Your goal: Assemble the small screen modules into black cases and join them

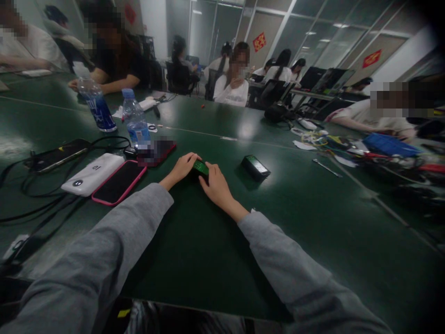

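Both my hands meet on a small green box [200,167] lying on the dark green table [194,241]. My left hand [182,168] curls around its left side, fingers bent over the top. My right hand [215,183] grips its right end with closed fingers. A second small dark box with a light top [256,167] lies on the table just right of my hands, untouched. Grey sleeves cover both my forearms.
To the left lie a pink-cased phone [118,182], a white power bank [92,174], another phone [156,151], cables and two water bottles [135,118]. Tools and coloured parts clutter the right side [389,146]. Several other people sit around the table's far edge.
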Available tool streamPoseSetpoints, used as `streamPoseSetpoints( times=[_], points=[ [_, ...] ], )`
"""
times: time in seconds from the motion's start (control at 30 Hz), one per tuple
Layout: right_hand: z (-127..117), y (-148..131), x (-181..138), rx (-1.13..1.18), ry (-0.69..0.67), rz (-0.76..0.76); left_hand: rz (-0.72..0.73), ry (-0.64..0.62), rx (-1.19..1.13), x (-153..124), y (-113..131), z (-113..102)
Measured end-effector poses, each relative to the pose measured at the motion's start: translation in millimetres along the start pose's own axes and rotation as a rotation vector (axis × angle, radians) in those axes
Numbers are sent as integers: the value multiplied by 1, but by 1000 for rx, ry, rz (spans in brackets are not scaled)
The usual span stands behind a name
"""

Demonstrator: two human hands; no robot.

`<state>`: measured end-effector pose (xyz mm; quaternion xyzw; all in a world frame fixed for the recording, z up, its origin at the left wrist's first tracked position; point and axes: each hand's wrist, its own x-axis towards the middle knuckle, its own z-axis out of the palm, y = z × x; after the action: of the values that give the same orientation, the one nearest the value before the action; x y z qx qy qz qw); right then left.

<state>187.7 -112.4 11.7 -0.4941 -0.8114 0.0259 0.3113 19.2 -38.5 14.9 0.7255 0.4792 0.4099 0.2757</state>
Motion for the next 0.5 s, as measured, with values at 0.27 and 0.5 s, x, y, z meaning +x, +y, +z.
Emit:
streamPoseSetpoints(
  times=[0.27, 0.5],
  points=[
    [0, 1, -1, 16, 8, -5, 13, 3, 5, 0, -2, 0],
    [-3, -2, -1, 25, 5, -3, 8, -3, -4, -1, -1, -1]
  ],
)
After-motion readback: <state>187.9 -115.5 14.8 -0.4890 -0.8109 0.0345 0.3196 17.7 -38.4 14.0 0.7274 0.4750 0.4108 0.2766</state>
